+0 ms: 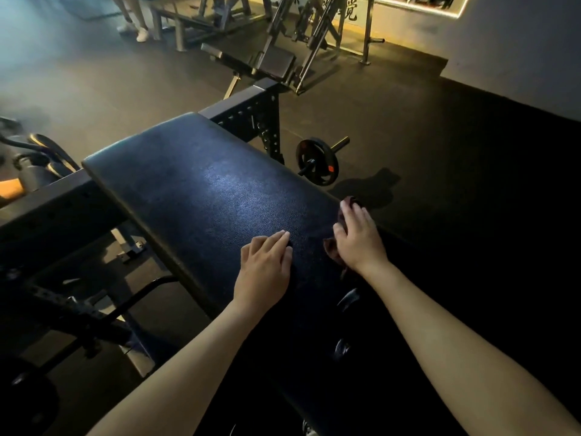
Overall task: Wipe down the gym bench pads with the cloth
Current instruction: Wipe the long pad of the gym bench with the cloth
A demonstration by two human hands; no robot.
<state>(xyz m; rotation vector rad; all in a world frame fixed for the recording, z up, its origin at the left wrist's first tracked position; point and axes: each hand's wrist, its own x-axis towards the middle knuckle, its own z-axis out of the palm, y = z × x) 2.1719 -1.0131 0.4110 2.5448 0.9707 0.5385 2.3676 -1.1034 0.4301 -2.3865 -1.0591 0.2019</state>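
Nearest, two bare forearms are seen reaching forward over the near end of the bench pad (195, 190); the left hand (265, 267) is laid on the pad's surface towards its near end, its fingers loosely bent and relaxed, nothing being grasped; the right hand (360, 239) is set at the pad's right edge, its fingers stretched out fairly straight and pressed flat upon the cloth (330, 248); the cloth, dark reddish, is bunched under that hand and shows beyond the fingertips and beside the thumb. Past the pad's far end a perforated dark frame (248, 111) is seen; to the right of the pad a weight plate (317, 162) on a short bar is stood on the floor (408, 127); farther off a second bench (273, 62) is placed; by the far machines a person's legs (135, 26) are visible.
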